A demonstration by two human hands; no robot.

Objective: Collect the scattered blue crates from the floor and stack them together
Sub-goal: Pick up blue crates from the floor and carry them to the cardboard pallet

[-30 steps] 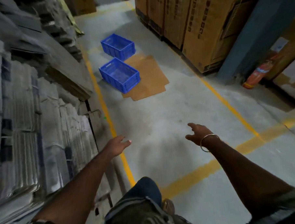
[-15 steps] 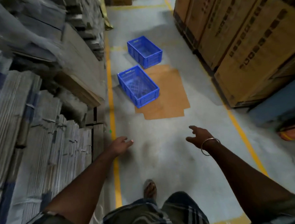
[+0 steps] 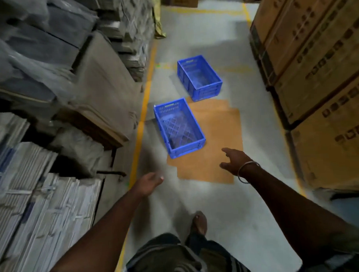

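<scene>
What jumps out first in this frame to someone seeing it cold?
Two empty blue crates on the grey aisle floor: the near crate sits partly on a flat brown cardboard sheet, and the far crate lies just beyond the sheet. Both bare hands reach forward, open and empty, the left hand low by the yellow floor line and the right hand, bangled at the wrist, over the cardboard.

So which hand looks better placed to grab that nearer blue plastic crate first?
Probably the right hand: it is open and reaches closer to the nearer blue plastic crate than the left hand, which hangs lower.
</scene>
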